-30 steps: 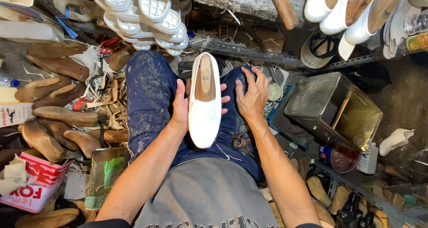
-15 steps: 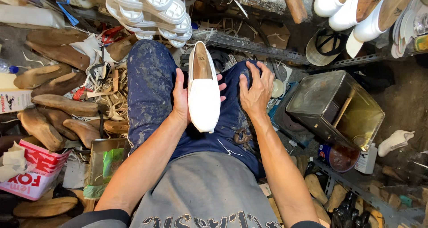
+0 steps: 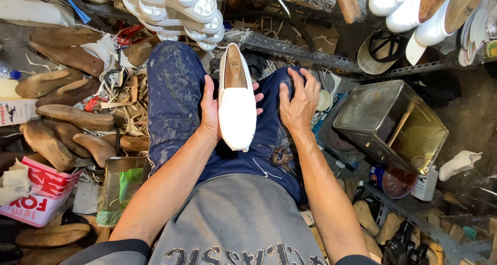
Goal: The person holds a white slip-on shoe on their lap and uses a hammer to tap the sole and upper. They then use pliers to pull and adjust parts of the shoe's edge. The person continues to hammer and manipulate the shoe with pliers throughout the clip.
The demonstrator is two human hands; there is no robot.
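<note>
Head view looks straight down at a seated person's lap, where a white shoe [image 3: 236, 102] lies between the thighs of paint-flecked blue trousers [image 3: 176, 94]. Its long axis runs up and down the picture, almost in line with the legs: the open heel end, showing a tan insole, points away from the body, and the closed, rounded toe points back toward the grey shirt [image 3: 238, 218]. The left hand [image 3: 212, 107] cups the shoe from its left side, palm against the upper, with the fingers passing underneath so that their tips show on the far side, just past the shoe's right edge; so this hand is holding the shoe, fingers wrapped narrowly round it. The right hand [image 3: 297, 102] is apart from the shoe, just beside it, lying flat on the right thigh with the fingers spread fairly wide and gripping nothing. Beyond the fingertips of both hands, past the knees, a stack of white soles [image 3: 181, 8] sits on the cluttered floor. Out to the side of the left hand's knuckles lie many wooden lasts [image 3: 67, 117] among leather scraps (some overlapping, their number hard to count). Out past the right hand's little finger stands a dull metal tin [image 3: 373, 112] with a stick leaning inside it, and nearer the body from it a small round pot [image 3: 391, 179]. More white shoes [image 3: 414, 8] hang at the upper right.
</note>
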